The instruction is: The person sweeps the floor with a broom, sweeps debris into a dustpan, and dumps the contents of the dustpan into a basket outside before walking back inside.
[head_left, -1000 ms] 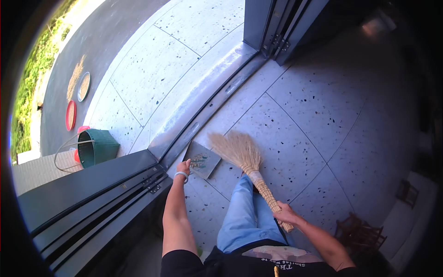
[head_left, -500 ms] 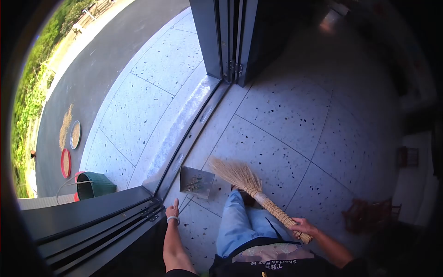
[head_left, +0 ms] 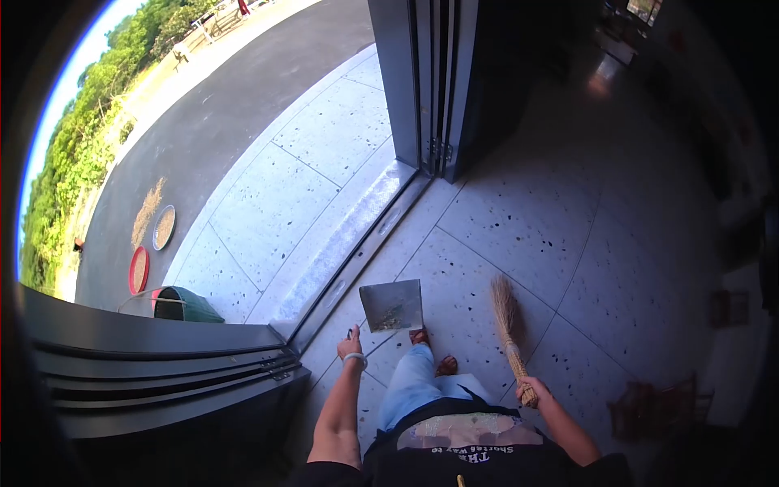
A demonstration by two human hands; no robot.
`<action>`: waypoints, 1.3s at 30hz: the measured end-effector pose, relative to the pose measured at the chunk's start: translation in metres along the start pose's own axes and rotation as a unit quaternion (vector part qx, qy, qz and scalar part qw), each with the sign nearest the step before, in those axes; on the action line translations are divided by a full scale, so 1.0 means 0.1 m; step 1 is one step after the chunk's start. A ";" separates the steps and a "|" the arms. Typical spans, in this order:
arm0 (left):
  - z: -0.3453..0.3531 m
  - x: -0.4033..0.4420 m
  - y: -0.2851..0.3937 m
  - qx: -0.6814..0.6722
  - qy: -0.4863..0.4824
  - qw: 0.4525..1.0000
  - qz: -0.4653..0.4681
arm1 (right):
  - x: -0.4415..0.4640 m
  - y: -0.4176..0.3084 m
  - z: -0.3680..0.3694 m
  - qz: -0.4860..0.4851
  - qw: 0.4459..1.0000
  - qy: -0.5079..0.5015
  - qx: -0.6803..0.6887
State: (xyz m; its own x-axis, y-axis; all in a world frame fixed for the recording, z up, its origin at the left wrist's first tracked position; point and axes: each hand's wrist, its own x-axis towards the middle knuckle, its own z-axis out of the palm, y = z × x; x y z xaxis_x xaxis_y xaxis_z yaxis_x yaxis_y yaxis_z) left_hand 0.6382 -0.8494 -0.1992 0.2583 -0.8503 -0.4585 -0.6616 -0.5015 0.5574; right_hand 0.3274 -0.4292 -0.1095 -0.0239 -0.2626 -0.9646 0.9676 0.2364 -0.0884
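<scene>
My right hand (head_left: 532,390) is wrapped round the handle end of a straw broom (head_left: 509,325), whose bristles point forward over the floor. My left hand (head_left: 350,344), with a pale bracelet at the wrist, is closed at the near left of a metal dustpan (head_left: 392,305). It appears to grip the pan's handle, of which only a little shows. Small debris lies in the pan near its lower edge. The dustpan is just beyond my sandalled foot.
A door frame and floor track (head_left: 329,299) cross on the left, with folded door panels (head_left: 178,377) beside them. Outside stand a green basket (head_left: 197,307), a red tray (head_left: 139,270) and a round tray (head_left: 164,228). Dark wooden chairs (head_left: 653,406) are at the right.
The broom has swung right, away from the dustpan, and its bristles now point forward. The dustpan has moved right and tilted, its debris gathered lower. My left hand has moved right with it.
</scene>
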 end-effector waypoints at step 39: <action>-1.06 1.43 0.13 -0.480 0.138 0.733 -0.462 | 0.69 -2.34 4.20 0.121 0.946 -0.052 -0.295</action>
State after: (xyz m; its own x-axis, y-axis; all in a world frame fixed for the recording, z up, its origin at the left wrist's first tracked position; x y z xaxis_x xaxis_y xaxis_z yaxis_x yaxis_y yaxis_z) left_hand 0.7409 -0.9944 -0.1845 0.5036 -0.0106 -0.8639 0.6519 -0.6514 0.3881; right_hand 0.2048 -0.8957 -0.0510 0.2360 -0.2171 -0.9472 0.6317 0.7750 -0.0203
